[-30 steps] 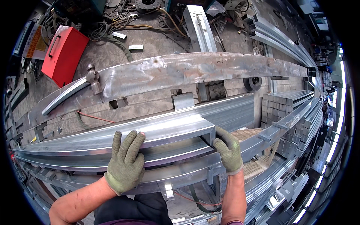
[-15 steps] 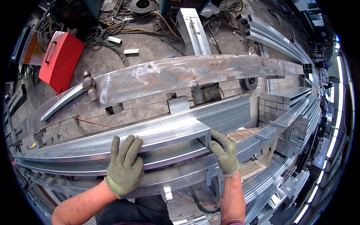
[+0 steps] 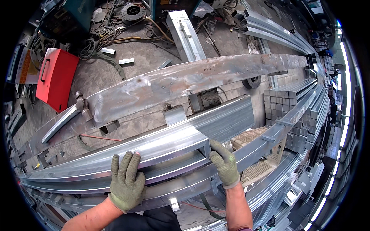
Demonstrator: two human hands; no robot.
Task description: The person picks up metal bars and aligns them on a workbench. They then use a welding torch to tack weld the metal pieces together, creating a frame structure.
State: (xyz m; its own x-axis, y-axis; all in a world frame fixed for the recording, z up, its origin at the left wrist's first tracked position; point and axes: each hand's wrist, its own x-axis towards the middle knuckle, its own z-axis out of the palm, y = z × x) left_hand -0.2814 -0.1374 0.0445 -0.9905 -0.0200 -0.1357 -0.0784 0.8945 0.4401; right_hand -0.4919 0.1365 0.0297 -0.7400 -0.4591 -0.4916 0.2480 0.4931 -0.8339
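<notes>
The steel channel (image 3: pixel 169 142) runs crosswise, slanting up rightward (visible end facing right).

Around you is a workshop with a grey, stained floor (image 3: pixel 148 50). Ahead of you, tangled cables (image 3: pixel 124 39) trail across it, near a dark teal machine cabinet (image 3: pixel 67 19). A red box with a black handle (image 3: pixel 61 82) stands to your left. On your far right, a long, bright white strip of light (image 3: pixel 348 84) curves through dimness.
</notes>
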